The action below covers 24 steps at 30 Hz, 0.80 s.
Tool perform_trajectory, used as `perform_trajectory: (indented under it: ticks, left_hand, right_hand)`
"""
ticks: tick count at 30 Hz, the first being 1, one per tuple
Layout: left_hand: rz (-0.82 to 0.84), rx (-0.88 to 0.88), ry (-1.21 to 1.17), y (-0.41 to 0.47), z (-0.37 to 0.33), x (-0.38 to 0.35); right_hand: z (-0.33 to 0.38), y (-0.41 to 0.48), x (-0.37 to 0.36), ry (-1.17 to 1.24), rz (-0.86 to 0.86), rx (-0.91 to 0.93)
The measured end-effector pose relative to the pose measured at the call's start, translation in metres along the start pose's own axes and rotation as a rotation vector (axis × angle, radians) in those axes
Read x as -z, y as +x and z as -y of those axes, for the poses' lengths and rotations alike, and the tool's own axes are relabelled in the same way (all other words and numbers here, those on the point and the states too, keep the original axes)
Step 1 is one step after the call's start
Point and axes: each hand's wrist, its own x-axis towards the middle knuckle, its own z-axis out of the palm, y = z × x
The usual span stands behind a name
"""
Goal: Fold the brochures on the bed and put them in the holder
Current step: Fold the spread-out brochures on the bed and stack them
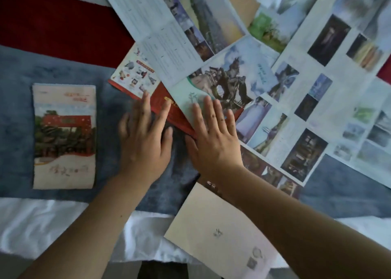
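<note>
1. Nearest you, at six o'clock, a beige sheet lay half off the blue-grey blanket onto the white bedding, with one corner under your right forearm.
2. Your left hand and right hand were both flat with straight fingers, grasping nothing. The left fingertips pressed on the red brochure at the centre. The right ones pressed on the teal-covered brochure overlapping it.
3. One folded brochure sat apart at nine o'clock. Unfolded sheets fanned out from twelve round to four o'clock. No holder was in view.
4. Risk, as I judged it: the sheets overlapped, so sliding the red one out could have dragged its neighbours or creased them. The soft blanket could also have let a fold wander off square. That beige sheet under your arm might have been swept off the bed.
5. The red brochure's near edge ran from ten o'clock down toward four, which I took for its long axis. The folded one stood square, long axis twelve to six.
</note>
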Motion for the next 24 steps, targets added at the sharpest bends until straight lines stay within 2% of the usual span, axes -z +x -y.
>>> perform_trajectory:
  ticks: [3, 8, 14, 24]
  left_hand:
    - [-0.007, -0.028, -0.005, 0.018, -0.028, -0.004]
    - [0.044, -0.077, 0.044, 0.04, -0.064, -0.01]
    - [0.224, -0.155, 0.177, 0.051, -0.108, -0.031]
    - [0.228, -0.148, 0.201, 0.022, -0.17, -0.058]
  right_hand:
    - [-0.033, -0.003, 0.003, 0.008, 0.026, -0.019]
    - [-0.089, -0.039, 0.005, 0.033, 0.027, 0.071]
    - [-0.162, -0.084, -0.006, 0.075, 0.051, 0.12]
    - [-0.21, -0.108, -0.008, 0.136, -0.022, 0.124]
